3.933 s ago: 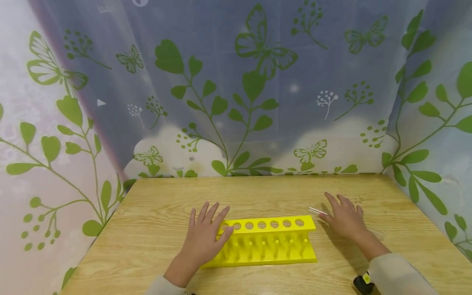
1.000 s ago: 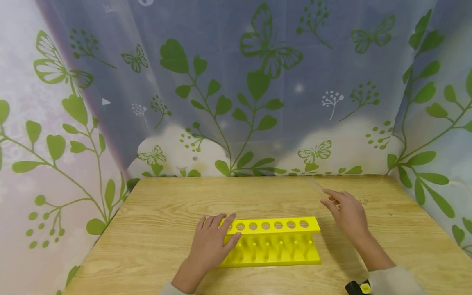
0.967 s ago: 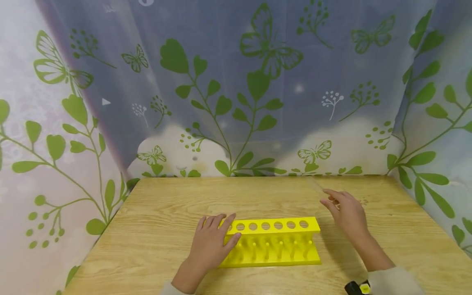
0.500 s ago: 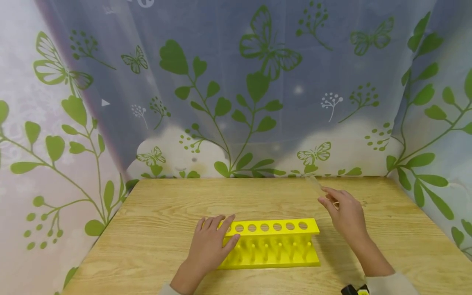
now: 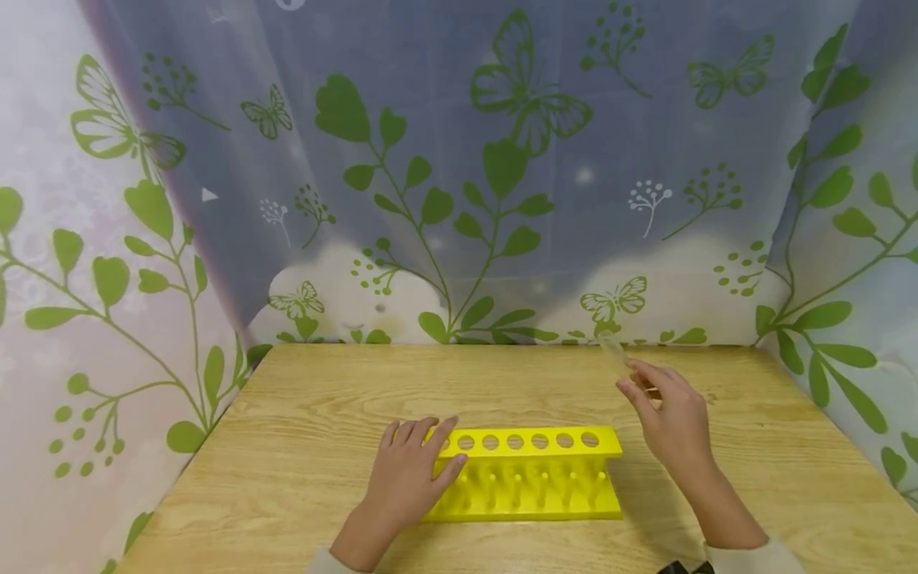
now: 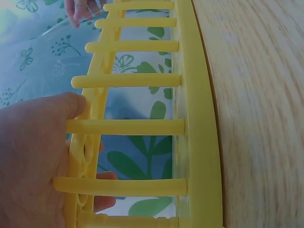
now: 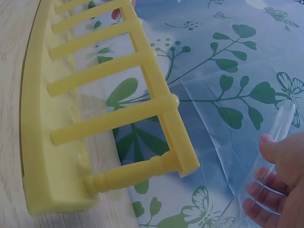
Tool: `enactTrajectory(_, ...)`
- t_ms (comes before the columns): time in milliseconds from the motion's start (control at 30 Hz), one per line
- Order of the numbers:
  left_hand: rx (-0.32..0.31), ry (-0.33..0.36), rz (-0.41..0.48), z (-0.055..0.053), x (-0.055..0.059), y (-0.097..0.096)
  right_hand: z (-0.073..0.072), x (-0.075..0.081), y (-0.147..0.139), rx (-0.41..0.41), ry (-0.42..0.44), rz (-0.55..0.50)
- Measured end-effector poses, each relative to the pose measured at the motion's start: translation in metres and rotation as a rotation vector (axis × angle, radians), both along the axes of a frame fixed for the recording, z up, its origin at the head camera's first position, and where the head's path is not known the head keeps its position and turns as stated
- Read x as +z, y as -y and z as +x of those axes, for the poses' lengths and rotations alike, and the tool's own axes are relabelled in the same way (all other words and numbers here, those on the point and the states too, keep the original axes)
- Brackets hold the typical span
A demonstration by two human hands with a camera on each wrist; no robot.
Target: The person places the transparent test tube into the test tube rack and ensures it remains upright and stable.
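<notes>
A yellow test tube rack [image 5: 531,510] with a row of round holes and upright pegs stands on the table. At its left end my left hand [image 5: 405,474] grips the top bar; in the left wrist view the thumb lies on the near side and fingertips [image 6: 107,185] show behind it. To the right of the rack, my right hand [image 5: 674,418] pinches a clear test tube [image 5: 611,349] between thumb and fingers, raised above the table. The tube [image 7: 283,118] slants through that hand in the right wrist view, one end protruding past the thumb.
The wood-grain table [image 5: 330,383] reaches back to a printed cloth [image 5: 402,263] of leaves and butterflies, which also covers both sides. Part of a black object [image 5: 684,568] shows by the right cuff at the lower edge.
Earlier the test tube was low beside the open right hand; now that hand pinches it, raised and tilted. Over the last second the tube's far end rises slightly. The left hand stays at the rack.
</notes>
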State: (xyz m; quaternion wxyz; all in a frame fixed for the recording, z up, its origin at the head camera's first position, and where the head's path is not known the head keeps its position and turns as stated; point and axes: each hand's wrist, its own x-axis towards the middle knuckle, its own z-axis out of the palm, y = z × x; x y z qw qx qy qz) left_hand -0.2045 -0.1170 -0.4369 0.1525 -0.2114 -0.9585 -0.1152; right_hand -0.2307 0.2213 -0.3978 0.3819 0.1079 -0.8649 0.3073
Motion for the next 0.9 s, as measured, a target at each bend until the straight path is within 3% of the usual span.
enactTrajectory(267,0.003,-0.007,-0.011,0.0,0.0,0.002,0.004,0.005,0.009,0.035,-0.061,-0.012)
enactTrajectory(533,-0.011,-0.019,0.006,0.0,0.002,0.002,0.013,0.019,0.015,0.077,-0.147,-0.022)
enactTrajectory(900,-0.003,0.001,-0.009,0.002,0.002,0.001,0.02,0.025,0.016,0.101,-0.184,-0.052)
